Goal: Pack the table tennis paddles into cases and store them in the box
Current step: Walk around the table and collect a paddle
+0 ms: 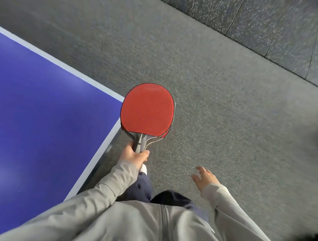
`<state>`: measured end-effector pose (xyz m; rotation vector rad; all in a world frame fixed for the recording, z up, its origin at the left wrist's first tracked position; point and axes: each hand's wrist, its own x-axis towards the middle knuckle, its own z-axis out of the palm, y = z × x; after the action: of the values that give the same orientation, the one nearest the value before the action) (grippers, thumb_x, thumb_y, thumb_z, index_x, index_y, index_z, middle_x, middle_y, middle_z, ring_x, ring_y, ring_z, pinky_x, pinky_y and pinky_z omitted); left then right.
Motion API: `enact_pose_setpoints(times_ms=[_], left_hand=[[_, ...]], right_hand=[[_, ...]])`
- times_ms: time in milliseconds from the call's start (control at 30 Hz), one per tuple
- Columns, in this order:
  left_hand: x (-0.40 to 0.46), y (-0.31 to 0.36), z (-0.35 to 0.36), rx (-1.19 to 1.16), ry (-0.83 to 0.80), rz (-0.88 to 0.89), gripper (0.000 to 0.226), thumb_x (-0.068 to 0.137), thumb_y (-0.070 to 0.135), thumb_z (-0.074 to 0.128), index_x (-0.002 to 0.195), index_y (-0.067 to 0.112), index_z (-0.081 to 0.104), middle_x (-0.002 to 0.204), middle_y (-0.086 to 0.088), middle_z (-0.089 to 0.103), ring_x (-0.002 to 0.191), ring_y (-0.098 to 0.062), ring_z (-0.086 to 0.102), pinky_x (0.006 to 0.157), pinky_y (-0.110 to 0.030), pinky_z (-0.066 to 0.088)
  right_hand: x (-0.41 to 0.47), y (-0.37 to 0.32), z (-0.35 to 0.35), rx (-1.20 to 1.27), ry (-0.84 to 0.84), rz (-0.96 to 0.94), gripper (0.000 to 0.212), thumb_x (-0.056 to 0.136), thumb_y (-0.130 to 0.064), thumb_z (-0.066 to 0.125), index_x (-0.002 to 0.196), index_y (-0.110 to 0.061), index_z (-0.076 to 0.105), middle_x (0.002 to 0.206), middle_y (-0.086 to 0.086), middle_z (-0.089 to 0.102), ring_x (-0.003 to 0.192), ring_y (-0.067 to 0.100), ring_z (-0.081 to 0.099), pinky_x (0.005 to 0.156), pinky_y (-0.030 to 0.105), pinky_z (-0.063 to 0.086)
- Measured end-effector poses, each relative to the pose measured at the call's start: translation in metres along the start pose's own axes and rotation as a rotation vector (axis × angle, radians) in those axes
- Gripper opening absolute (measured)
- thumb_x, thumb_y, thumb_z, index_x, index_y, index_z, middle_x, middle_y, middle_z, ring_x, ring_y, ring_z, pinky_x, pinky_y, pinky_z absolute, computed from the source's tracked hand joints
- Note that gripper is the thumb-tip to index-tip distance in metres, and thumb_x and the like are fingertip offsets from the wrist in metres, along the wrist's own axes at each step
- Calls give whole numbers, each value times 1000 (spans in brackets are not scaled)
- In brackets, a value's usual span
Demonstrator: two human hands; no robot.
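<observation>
The paddles are stacked, red rubber facing up, with more than one blade edge and handle showing under the top one; how many there are cannot be told. Their long axis runs away from the person, blades far, handles near, over the grey floor just off the corner of the blue table. The left hand is closed around the bundled handles from below, thumb on one side and fingers wrapped on the other, so the blades stand straight out beyond the knuckles. The right hand hangs well apart to the right, holding nothing, fingers loosely spread and slightly blurred. No case or box can be made out; dark shapes at the right edge are too unclear to name. The free right hand looks the likelier one to take up a case, which would slide on from the blade end.
</observation>
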<state>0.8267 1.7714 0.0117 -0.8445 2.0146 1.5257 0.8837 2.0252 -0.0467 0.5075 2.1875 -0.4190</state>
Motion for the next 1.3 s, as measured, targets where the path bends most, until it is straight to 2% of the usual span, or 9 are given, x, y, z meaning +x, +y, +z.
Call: enact_pose_setpoints(times_ms=[67,267,500,733,800,900,1100,1233,1300], left_hand=[[15,24,1,-14,21,6,18,81,10,65,78,23,51,59,0,59,51,-11,53,33,-13,38],[67,77,10,-88,115,-22,15,81,10,63,93,14,57,59,0,59,53,-11,55,42,-19,40],[145,142,30,-205,295,-104,14,81,9,64,92,11,57,57,-3,58,49,-16,51,29,-13,34],[200,204,59,-417,460,-211,12,81,8,65,80,17,57,57,-4,57,51,-15,52,49,-24,39],[210,215,59,-475,504,-228,12,82,6,65,82,15,57,59,-5,57,51,-15,52,50,-25,40],[226,227,51,-546,568,-259,11,82,6,65,88,11,58,62,-8,57,52,-18,52,50,-26,41],[272,255,12,-728,689,-313,11,83,8,65,90,12,58,67,-7,59,63,-25,54,69,-34,46],[322,280,-36,-719,723,-298,13,83,12,65,93,12,58,66,-6,59,57,-20,54,57,-28,45],[350,299,-64,-722,717,-301,13,83,15,66,93,12,58,68,-7,60,61,-22,55,63,-33,48]], right_hand=[[17,-14,-29,1,40,-25,51,95,-41,46,141,-20,36,141,6,45,126,28,48,105,39,39],[82,-48,-102,-81,16,-75,50,96,-40,46,141,-22,36,142,5,45,126,26,48,105,40,39],[186,-91,-191,-181,-62,-184,49,96,-37,46,140,-20,35,142,7,46,125,26,49,102,36,41],[281,-158,-305,-403,-116,-356,50,98,-37,42,144,-19,31,146,9,41,131,28,43,108,38,36],[302,-184,-332,-466,-113,-402,51,99,-36,41,145,-17,30,147,10,38,134,28,40,109,38,34],[327,-223,-356,-522,-135,-458,50,99,-36,41,144,-17,30,147,11,38,133,29,41,109,38,34],[368,-323,-375,-546,-189,-572,48,97,-35,44,141,-18,35,144,10,44,129,27,45,107,36,37],[391,-408,-391,-532,-175,-596,47,95,-36,48,139,-22,39,140,10,48,125,28,50,105,37,40],[404,-448,-402,-567,-167,-604,47,96,-33,48,140,-19,38,141,11,47,126,26,49,104,34,39]])
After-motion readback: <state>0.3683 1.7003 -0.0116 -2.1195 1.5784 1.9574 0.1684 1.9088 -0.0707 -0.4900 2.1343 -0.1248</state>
